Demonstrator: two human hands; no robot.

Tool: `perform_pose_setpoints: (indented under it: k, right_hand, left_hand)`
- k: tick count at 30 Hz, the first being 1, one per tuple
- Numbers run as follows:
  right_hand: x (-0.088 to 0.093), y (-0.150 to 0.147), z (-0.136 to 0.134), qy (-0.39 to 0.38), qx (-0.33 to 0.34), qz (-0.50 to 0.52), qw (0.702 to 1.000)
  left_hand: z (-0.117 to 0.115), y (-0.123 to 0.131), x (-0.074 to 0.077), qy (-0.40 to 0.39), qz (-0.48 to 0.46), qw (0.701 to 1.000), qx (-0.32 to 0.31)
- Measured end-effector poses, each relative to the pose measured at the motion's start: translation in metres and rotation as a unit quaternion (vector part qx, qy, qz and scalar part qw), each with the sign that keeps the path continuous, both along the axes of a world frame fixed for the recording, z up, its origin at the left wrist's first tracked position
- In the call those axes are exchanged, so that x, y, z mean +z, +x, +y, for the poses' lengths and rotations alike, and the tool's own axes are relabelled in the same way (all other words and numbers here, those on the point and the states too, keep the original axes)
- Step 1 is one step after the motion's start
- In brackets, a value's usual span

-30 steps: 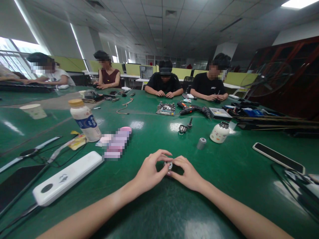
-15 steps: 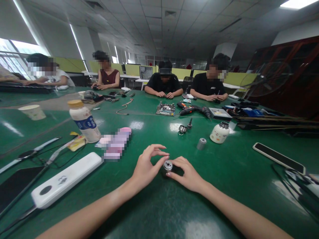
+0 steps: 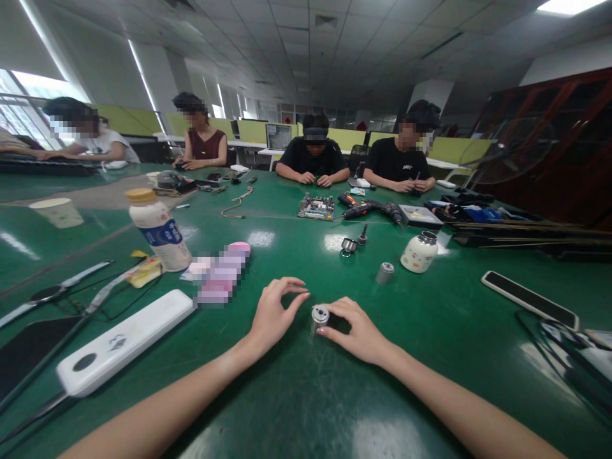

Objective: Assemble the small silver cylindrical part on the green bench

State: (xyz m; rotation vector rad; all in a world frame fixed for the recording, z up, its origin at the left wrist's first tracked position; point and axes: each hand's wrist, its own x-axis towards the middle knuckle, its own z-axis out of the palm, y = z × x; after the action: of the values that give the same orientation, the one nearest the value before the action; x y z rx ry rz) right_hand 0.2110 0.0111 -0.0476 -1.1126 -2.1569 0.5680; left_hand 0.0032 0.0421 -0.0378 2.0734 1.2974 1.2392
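Observation:
A small silver metal cylinder (image 3: 320, 316) stands on the green table (image 3: 430, 331) right in front of me. My right hand (image 3: 356, 330) wraps its fingers round the cylinder's right side and holds it upright. My left hand (image 3: 275, 312) hovers just left of the cylinder, a short gap away, with thumb and forefinger pinched together; whether anything tiny sits in the pinch I cannot make out.
A second metal cylinder (image 3: 384, 272), a white jar (image 3: 419, 252) and small metal fittings (image 3: 349, 245) lie farther back. A white bottle (image 3: 158, 229), a long white device (image 3: 122, 340) and cables lie left. A phone (image 3: 530, 299) lies right. Several people sit at the far side.
My left hand let go of the cylinder's top and drew away to the left, still pinched. My right hand kept hold of the cylinder.

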Motion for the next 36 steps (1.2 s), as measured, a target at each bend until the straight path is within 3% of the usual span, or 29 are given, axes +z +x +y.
perform_pose_setpoints:
  k: [3, 7, 12, 22, 36]
  right_hand:
    - [-0.001, 0.000, 0.000, 0.004, 0.003, 0.000, 1.000]
    - [-0.002, 0.000, 0.001, 0.009, 0.000, -0.002, 1.000]
    - [-0.002, 0.001, 0.001, 0.006, 0.003, -0.001, 1.000]
    - [-0.006, 0.002, 0.003, 0.013, 0.009, 0.004, 1.000]
    - [-0.007, 0.002, 0.002, 0.008, 0.010, 0.006, 1.000]
  left_hand:
    - [-0.012, 0.008, 0.007, 0.005, -0.084, 0.996, -0.034]
    - [-0.023, 0.015, 0.010, -0.017, -0.095, 0.992, -0.083]
    - [-0.024, 0.015, 0.008, -0.014, -0.097, 0.992, -0.085]
    - [-0.030, 0.014, 0.013, 0.008, -0.013, 0.995, -0.101]
    - [-0.026, 0.013, 0.013, 0.009, -0.009, 0.996, -0.085]
